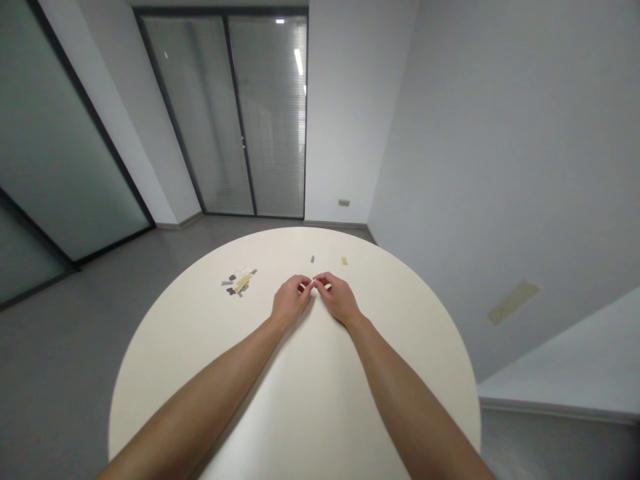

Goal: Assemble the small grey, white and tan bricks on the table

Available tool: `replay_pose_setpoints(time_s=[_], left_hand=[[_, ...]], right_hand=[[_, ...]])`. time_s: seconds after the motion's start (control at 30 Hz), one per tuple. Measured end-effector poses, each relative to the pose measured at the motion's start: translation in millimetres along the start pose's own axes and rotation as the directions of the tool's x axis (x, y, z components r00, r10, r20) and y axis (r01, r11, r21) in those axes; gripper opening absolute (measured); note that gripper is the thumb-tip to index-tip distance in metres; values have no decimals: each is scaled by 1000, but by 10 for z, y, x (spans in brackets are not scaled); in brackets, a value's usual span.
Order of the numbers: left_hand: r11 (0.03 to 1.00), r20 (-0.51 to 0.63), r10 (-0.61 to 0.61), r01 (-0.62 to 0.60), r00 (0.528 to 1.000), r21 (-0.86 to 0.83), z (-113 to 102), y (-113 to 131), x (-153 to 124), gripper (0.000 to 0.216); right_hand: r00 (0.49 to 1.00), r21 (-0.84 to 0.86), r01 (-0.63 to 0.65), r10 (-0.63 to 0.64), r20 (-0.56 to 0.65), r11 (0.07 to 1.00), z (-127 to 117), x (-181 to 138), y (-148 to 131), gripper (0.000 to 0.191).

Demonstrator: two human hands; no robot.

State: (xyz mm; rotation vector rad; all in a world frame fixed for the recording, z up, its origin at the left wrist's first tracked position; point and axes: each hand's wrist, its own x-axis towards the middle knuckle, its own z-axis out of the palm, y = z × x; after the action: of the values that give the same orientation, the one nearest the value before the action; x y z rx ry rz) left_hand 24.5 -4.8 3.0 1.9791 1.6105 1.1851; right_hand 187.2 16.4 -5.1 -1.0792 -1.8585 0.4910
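toward the far edge of the round cream table top point(300, 407), both hands work over bare surface. the left hand point(289, 301) and the right hand point(340, 299) are each curled into a fingertip pinch, neither released nor clenched, and they meet on a pale strip point(314, 283) held between them, just above the surface. a second pale sliver point(328, 287) shows beside the right hand's fingers (too small to tell whether it is separate or part of the same strip).

a loose heap of small grey, tan and white flat pieces point(239, 283) lies toward the left edge, well apart from the left hand. a lone grey piece point(313, 259) and a lone tan piece point(345, 261) sit just beyond the hands, nearer the far edge.

for a part this small, the fingertip grip is the correct one: even pressure from both sides, with the hands kept close together, limits twisting and slipping. the surrounding pieces are clear of the fingers, so the working area is adequate.
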Motion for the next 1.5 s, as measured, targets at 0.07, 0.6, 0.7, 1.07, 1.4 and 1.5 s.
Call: replay_pose_setpoints(time_s=[0.07,0.6,0.7,1.07,1.4,1.5], left_hand=[[1000,2,0,0,1000,5,0,3,1,19],[1000,3,-1,1,1000,7,-10,31,-6,23],[1000,4,0,0,1000,6,-17,35,-7,24],[1000,18,11,-11,1000,0,-11,6,-2,26],[1000,28,0,1,1000,-7,-22,25,-5,24],[1000,24,1,0,1000,-3,-29,46,-9,24]], right_hand=[[1000,-1,8,-8,2,1000,2,1,-1,15],[1000,14,4,-4,4,1000,-8,7,-38,20],[1000,30,20,-20,1,999,-15,11,-44,20],[997,10,78,-77,-22,997,-14,9,-23,19],[999,34,23,-22,-29,999,-1,-1,-37,18],[999,37,23,-22,-29,999,-4,1,-42,17]])
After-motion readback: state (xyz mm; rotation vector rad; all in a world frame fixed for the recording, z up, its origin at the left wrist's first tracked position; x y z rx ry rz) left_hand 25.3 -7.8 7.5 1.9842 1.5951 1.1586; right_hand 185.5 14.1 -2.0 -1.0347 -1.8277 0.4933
